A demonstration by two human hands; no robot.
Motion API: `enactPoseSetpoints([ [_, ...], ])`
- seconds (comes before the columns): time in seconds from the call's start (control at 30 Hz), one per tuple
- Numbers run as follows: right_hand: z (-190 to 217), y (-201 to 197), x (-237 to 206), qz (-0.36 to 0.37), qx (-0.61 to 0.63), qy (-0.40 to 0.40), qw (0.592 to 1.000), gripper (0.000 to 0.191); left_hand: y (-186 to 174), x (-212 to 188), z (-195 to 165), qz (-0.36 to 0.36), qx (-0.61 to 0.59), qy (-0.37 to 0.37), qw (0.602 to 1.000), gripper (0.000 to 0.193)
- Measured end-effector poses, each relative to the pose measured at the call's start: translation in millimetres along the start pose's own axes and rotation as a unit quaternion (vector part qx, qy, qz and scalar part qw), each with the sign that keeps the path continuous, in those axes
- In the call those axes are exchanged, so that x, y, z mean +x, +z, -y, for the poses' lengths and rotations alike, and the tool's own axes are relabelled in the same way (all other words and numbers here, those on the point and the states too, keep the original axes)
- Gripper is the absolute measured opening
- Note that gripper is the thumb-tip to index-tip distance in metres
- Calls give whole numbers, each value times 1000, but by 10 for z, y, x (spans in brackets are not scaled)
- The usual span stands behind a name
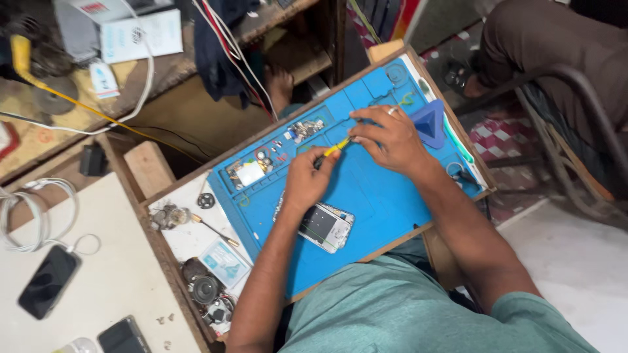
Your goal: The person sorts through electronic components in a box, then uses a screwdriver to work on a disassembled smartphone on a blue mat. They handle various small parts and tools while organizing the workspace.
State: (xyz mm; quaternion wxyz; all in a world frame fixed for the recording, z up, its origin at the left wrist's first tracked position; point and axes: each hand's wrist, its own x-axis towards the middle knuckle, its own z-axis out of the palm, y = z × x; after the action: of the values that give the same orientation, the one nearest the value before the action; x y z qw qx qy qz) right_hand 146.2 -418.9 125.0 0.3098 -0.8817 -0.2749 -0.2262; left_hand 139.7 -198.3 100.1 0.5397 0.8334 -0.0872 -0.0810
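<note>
Careful | your left hand (pixel 307 180) and right hand (pixel 387 138) both pinch the yellow tool (pixel 335 148) | a slip — loose screws (pixel 303 128) scatter off the mat (pixel 379 196) | opened phone (pixel 326 226) lies near, exposed.

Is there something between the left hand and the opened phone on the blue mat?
Nothing visible is in the way. The left hand grips a yellow-handled tool together with the right hand. The opened phone lies on the blue mat just beside the left wrist; whether they touch, I cannot tell.
</note>
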Motion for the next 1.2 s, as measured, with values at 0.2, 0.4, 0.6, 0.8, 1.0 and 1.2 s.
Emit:
enactPoseSetpoints([
  [0.2,-17,43,-46,-3,-49,-35,998,10,70,-22,52,1,-55,37,998,26],
  [0.4,-239,123,-204,-145,137,161,967,5,78,-140,-18,2,25,-24,999,28],
  [0.6,-312,166,-208,-109,59,170,978,10,14,-253,16,-27,14,-55,998,29],
  [0.8,-308,399,-149,-18,-101,30,994,33,-83,-397,327,-79,2,62,995,28],
  [1.0,-231,312,-152,21,-59,83,995,28,-39,-409,621,-77,-9,65,995,27],
  [1.2,-298,373,-211,39,-54,65,996,39,0,-416,734,-85,-21,61,994,28],
])
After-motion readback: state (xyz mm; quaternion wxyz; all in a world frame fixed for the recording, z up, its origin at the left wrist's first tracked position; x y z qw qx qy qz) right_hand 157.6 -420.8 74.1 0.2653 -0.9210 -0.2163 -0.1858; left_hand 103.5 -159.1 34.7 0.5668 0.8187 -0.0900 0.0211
